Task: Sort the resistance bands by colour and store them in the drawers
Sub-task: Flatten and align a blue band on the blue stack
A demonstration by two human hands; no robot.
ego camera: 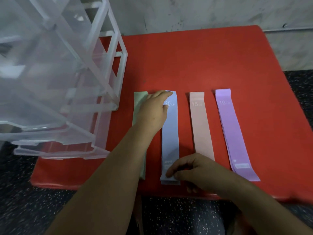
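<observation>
Blue band (170,133) tip under left hand (153,111)

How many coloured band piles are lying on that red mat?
4, side by side: green pile leftmost, blue pile touched by left hand and right hand, pink pile, purple pile rightmost. Piles may hide extra bands.

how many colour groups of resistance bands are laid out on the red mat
mint green flat stretchy band group: 1
pale blue flat stretchy band group: 1
pink flat stretchy band group: 1
purple flat stretchy band group: 1
Total: 4 groups; the number of bands within each cannot be told.
</observation>
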